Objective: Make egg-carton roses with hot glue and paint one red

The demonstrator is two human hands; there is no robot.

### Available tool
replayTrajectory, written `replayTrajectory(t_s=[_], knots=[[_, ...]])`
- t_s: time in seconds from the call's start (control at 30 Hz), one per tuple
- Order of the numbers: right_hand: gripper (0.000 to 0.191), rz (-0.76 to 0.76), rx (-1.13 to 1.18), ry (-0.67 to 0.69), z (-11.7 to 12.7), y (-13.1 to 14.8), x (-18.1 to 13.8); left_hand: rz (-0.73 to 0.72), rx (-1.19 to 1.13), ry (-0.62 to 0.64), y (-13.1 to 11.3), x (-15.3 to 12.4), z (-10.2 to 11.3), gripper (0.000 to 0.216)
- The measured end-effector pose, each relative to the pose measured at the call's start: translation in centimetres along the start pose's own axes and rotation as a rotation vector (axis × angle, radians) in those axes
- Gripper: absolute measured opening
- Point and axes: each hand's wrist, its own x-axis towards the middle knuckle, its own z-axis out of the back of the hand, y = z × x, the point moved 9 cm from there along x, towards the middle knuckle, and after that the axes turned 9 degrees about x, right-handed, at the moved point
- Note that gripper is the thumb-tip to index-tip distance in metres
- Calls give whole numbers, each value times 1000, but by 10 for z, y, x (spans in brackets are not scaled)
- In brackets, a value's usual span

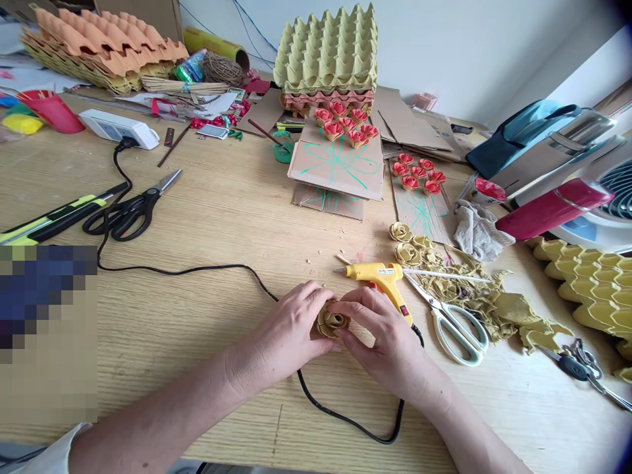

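Note:
Both of my hands close around a small yellow paper rose [332,322] low over the wooden table [207,217]. My left hand [291,326] cups its left side with fingers curled on it. My right hand [382,329] pinches its right side. A yellow glue gun [380,274] lies just behind my right hand, its black cord [345,418] looping under my wrists. Two finished yellow roses [403,243] lie beyond the gun.
White-handled scissors [454,326] and yellow carton scraps [494,303] lie to the right. Black scissors [131,210] and a power strip [118,127] sit at left. Red roses on cardboard [340,164] and stacked egg trays [328,52] stand behind. Keys [575,362] lie far right.

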Motion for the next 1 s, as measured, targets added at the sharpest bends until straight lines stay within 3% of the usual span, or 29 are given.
replayTrajectory(t_s=[0.63, 1.0], knots=[[33, 18, -54, 22, -2, 2, 1, -2, -15, -13, -1, 1, 1, 51], [22, 21, -111, 19, -3, 1, 0, -1, -44, -25, 0, 1, 2, 50]])
